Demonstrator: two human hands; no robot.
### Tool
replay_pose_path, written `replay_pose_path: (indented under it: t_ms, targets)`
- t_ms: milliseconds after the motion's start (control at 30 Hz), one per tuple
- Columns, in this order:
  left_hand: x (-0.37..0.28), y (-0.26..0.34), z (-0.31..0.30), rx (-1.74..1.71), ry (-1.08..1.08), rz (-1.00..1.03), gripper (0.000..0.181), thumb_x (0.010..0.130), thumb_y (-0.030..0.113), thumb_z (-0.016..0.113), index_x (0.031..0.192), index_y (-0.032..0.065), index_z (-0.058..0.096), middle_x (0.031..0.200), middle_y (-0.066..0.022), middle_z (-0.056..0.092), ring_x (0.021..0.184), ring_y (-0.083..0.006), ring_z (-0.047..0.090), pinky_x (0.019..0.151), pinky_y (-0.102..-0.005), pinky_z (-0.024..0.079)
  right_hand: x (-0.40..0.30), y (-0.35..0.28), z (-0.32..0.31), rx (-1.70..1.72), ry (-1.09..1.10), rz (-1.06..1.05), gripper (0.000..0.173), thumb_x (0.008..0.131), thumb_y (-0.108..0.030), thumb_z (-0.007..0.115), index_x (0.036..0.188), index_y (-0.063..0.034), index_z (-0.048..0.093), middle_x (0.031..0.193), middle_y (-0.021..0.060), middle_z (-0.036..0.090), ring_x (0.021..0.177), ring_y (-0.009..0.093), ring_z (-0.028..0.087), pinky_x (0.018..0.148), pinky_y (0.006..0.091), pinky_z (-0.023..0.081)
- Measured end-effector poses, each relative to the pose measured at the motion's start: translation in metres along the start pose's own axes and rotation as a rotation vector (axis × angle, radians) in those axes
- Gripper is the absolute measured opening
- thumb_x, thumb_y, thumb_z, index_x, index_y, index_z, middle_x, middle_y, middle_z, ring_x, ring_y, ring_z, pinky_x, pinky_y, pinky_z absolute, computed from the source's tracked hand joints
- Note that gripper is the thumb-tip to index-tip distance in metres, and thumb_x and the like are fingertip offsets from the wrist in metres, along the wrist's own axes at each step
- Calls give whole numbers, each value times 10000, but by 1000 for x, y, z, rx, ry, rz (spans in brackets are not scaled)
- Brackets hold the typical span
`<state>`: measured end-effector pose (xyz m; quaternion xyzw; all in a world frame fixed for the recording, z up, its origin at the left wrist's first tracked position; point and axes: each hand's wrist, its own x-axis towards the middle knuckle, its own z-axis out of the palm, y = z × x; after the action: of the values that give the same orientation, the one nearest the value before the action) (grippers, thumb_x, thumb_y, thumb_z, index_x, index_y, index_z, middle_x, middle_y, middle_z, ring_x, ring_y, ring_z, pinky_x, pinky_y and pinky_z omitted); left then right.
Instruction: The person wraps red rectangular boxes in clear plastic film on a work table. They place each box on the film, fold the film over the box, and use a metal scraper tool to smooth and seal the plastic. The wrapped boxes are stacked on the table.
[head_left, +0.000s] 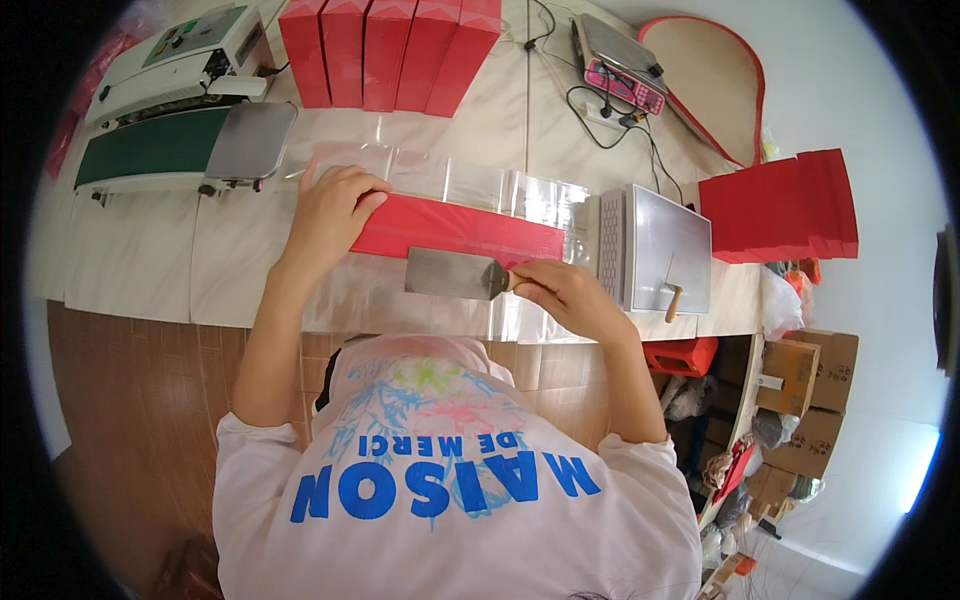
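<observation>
A long flat red box (465, 223) lies on a sheet of clear plastic film (360, 292), part of which seems to cover it. My left hand (335, 206) holds the box's left end, thumb and fingers at its top left corner. In my right hand (562, 292) is the wooden handle of a trowel (450, 274) with a flat rectangular metal blade. The blade points left and sits along the box's near edge; whether it touches cannot be told. More clear film (480, 184) stretches beyond the box's far side.
On the right stands a metal-topped unit (671, 247) with a vented side; a wooden handle (673, 304) rests on it. Red boxes stand upright at the back (390, 60) and right (780, 206). A belt-type sealing machine (180, 97) is at left. Cables trail from a scale (622, 67).
</observation>
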<state>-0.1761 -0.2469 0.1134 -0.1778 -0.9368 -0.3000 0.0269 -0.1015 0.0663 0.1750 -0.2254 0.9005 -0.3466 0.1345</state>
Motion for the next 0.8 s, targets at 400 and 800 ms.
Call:
replay_pose_path:
  t_ms: [400, 800]
  targets:
    - [-1, 7, 2, -23, 9, -68, 142, 925, 200, 583, 976, 101, 672, 955, -44, 641, 1014, -235, 586, 1144, -499, 202, 43, 25, -12, -21, 35, -29, 218, 940, -115, 602, 1074, 53, 634, 883, 150, 678, 746, 258, 614, 719, 312, 502]
    - [-6, 7, 5, -14, 45, -99, 161, 916, 198, 600, 1005, 109, 700, 1094, -81, 653, 1119, -244, 564, 1149, -486, 198, 22, 36, -29, -31, 157, 158, 204, 931, -198, 622, 1030, -24, 663, 824, 160, 654, 673, 329, 592, 655, 352, 492]
